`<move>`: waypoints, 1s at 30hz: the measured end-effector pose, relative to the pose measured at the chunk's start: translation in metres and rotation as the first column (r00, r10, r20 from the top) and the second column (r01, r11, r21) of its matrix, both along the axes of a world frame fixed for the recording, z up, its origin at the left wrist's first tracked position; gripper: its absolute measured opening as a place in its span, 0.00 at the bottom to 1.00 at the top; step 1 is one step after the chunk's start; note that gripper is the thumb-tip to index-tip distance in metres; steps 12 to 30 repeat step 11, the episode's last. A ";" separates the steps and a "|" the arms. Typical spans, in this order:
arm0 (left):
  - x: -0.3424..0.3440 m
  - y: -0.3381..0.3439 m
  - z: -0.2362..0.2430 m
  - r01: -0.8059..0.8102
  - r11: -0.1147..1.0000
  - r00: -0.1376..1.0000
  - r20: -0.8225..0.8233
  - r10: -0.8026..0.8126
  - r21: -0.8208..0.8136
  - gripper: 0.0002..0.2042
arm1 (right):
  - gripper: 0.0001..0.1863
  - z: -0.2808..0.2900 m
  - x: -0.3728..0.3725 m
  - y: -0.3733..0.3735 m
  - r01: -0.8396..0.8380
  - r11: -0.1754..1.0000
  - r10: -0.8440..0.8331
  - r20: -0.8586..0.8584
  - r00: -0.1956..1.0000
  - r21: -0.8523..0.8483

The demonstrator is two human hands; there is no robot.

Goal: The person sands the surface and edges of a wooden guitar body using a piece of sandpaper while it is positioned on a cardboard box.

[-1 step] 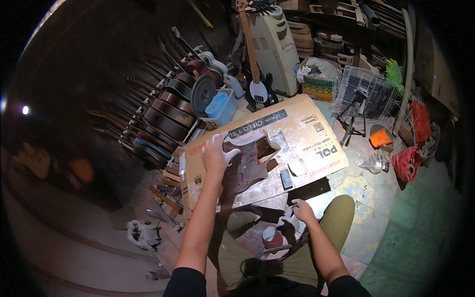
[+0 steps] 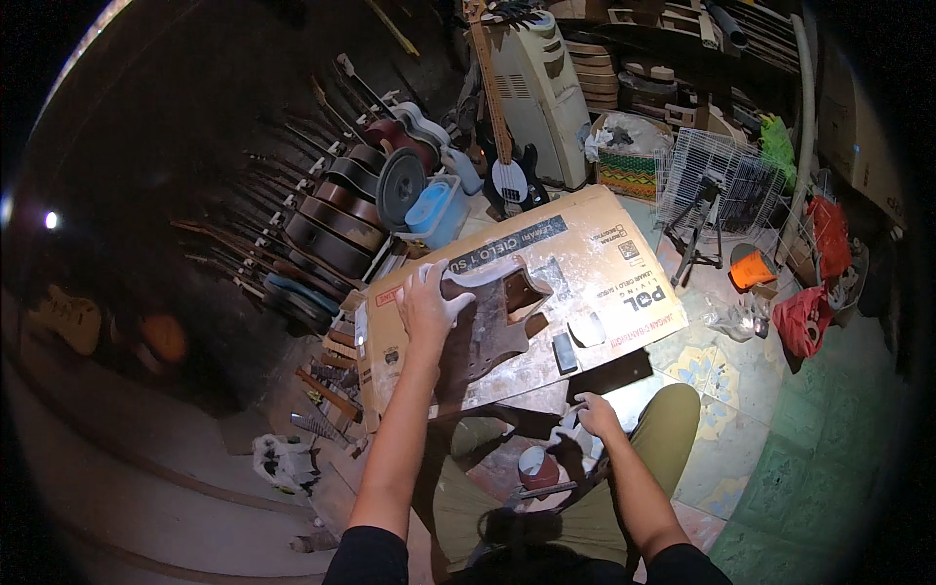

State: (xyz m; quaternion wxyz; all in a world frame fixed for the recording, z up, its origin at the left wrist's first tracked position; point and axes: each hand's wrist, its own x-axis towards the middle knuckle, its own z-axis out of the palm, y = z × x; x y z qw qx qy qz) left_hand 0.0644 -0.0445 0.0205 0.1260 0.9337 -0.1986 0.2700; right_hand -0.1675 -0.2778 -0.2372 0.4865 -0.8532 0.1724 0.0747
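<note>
A dark brown electric guitar body (image 2: 492,341) with cutouts lies on a dusty cardboard sheet (image 2: 507,244). My left hand (image 2: 426,304) grips its left edge, thumb and fingers spread around the wood. A dark rectangular block (image 2: 565,354) and a curled whitish piece (image 2: 587,330) rest on the cardboard right of the body. Below the sheet's near edge, above my right knee, my right hand (image 2: 597,415) has its fingers drawn together; whatever they pinch is too small to make out. Between my legs stands a reddish-brown, pale-rimmed cylinder (image 2: 536,470), perhaps a sandpaper roll.
A row of guitars (image 2: 331,219) leans at the left, beside a blue tub (image 2: 439,210). Behind the cardboard stands a black bass guitar (image 2: 511,175). To the right are a wire cage (image 2: 717,171), an orange container (image 2: 751,268) and a red bag (image 2: 804,322).
</note>
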 end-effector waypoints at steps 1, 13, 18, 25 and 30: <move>-0.001 -0.007 -0.001 0.004 1.000 1.000 0.003 -0.004 0.009 0.31 | 0.23 -0.002 0.001 0.001 -0.006 1.000 0.006 -0.009 1.000 0.012; 0.008 -0.035 -0.007 -0.340 0.938 0.940 -0.061 0.336 -0.071 0.24 | 0.24 -0.010 0.007 0.004 -0.002 0.998 0.001 0.018 1.000 0.065; 0.008 -0.035 -0.007 -0.340 0.938 0.940 -0.061 0.336 -0.071 0.24 | 0.24 -0.010 0.007 0.004 -0.002 0.998 0.001 0.018 1.000 0.065; 0.008 -0.035 -0.007 -0.340 0.938 0.940 -0.061 0.336 -0.071 0.24 | 0.24 -0.010 0.007 0.004 -0.002 0.998 0.001 0.018 1.000 0.065; 0.008 -0.035 -0.007 -0.340 0.938 0.940 -0.061 0.336 -0.071 0.24 | 0.24 -0.010 0.007 0.004 -0.002 0.998 0.001 0.018 1.000 0.065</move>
